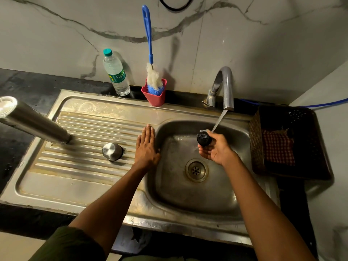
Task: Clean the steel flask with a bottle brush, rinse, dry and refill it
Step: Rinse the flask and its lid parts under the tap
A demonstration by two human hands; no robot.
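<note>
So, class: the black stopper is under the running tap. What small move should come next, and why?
Probably turn the black stopper in the right hand so the tap stream reaches its other faces: water strikes only its top edge, and the left hand rests flat on the sink rim.

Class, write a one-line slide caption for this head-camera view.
Right hand rinses the black stopper under the tap; left hand rests flat by the basin.

Steel drainboard (79, 178) carries flask (35, 122) and steel cup (112, 151).
</note>
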